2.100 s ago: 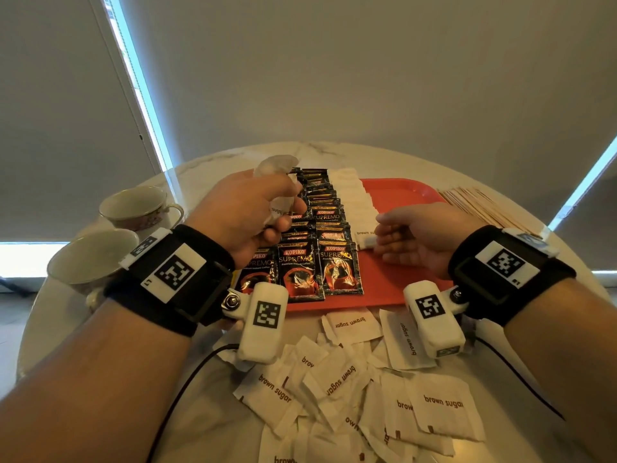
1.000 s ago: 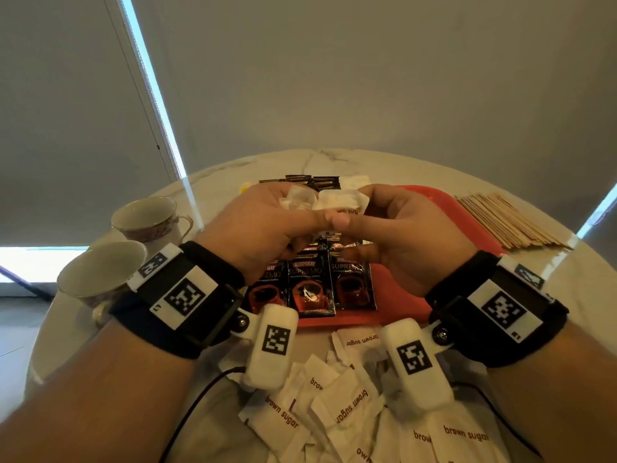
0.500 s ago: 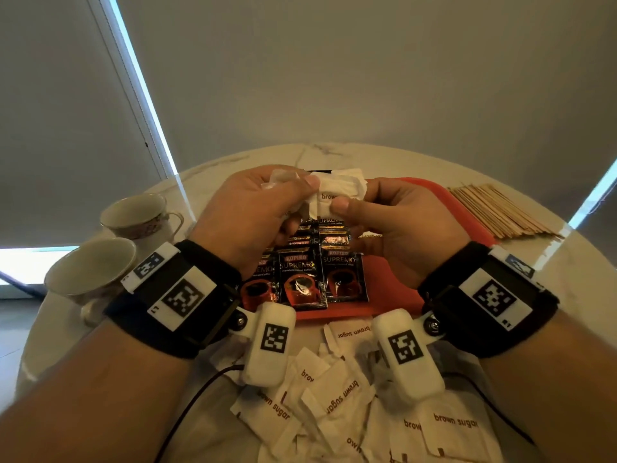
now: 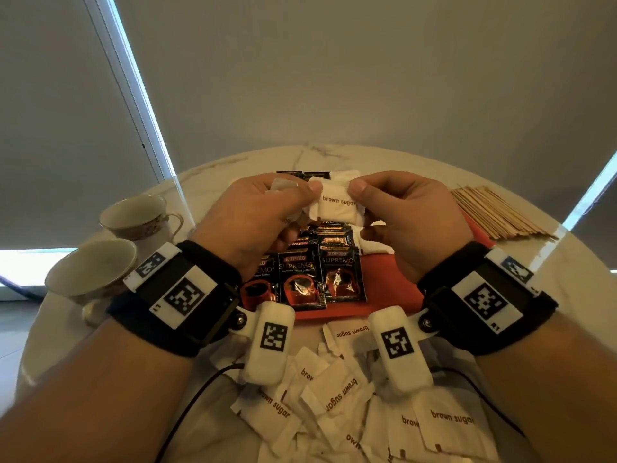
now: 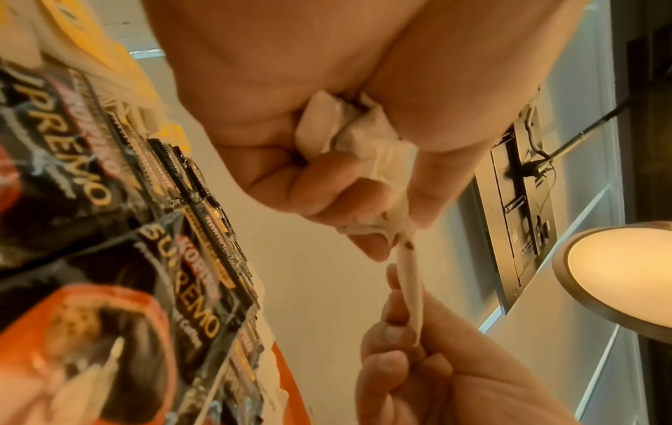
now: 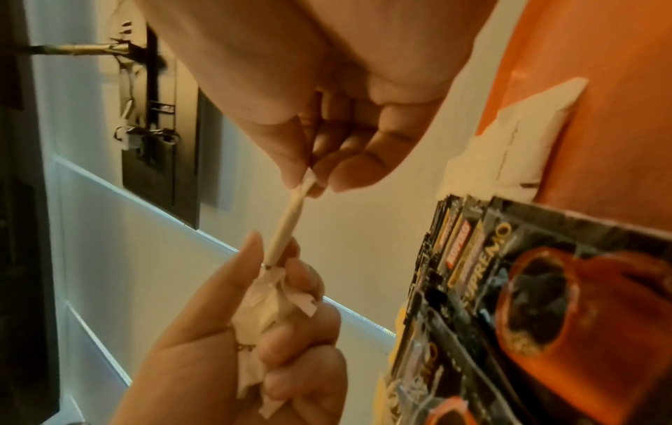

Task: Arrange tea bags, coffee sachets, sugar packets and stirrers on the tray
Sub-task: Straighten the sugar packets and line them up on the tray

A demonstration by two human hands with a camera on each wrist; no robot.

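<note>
Both hands raised over the tray (image 4: 394, 289), sharing one brown sugar packet (image 4: 335, 208). Left hand (image 4: 253, 215) pinches the packet's left edge, thumb on top; the same grip also has a wad of crumpled white packets (image 5: 358, 135) curled into the palm. Right hand (image 4: 410, 218) pinches the packet's right edge between thumb and fingers; its grip is closed on that packet only. Packet is held flat, label facing up, above the far end of the coffee sachets (image 4: 302, 279).

Coffee sachets lie in overlapping rows on the left part of the red tray. A column of white sugar packets (image 6: 516, 138) lies on the tray just right of the sachets.

Loose pile of brown sugar packets (image 4: 337, 396) on the surface (image 4: 567, 262) at 6 o'clock from the tray, off it. Wooden stirrers (image 4: 494, 212) in a bundle at 2 o'clock, on the surface beside the tray. Two teacups (image 4: 110, 242) at 9 o'clock, well apart from the tray. Tea bags cannot be made out clearly.
</note>
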